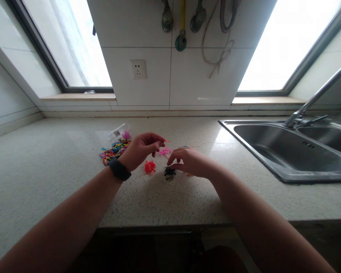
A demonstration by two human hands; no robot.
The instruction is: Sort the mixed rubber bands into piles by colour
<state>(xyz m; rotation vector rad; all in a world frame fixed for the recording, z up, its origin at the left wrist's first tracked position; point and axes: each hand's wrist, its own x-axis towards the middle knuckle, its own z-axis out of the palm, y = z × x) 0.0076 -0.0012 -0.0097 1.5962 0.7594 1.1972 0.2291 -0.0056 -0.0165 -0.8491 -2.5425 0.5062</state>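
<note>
My left hand [144, 148], with a dark band [119, 169] on its wrist, pinches a small red elastic band [166, 141] between thumb and fingers above the counter. Just over a little heap of black elastic bands [169, 171] is my right hand [187, 161], its thumb and index fingertips slightly apart. Between the hands lie a red heap [149, 167] and a pink heap [165, 152] of the same bands. A larger mixed-colour pile [110, 152] sits left of my left hand, partly covered by it. Bits of yellow [189, 174] and blue [185, 146] peek out around my right hand.
A clear plastic bag [116, 132] with something pink [126, 134] lies behind the mixed pile on the speckled counter [59, 163]. To the right are a steel sink [250, 159] and tap [315, 94]. A tiled wall with a socket [138, 69] rises behind.
</note>
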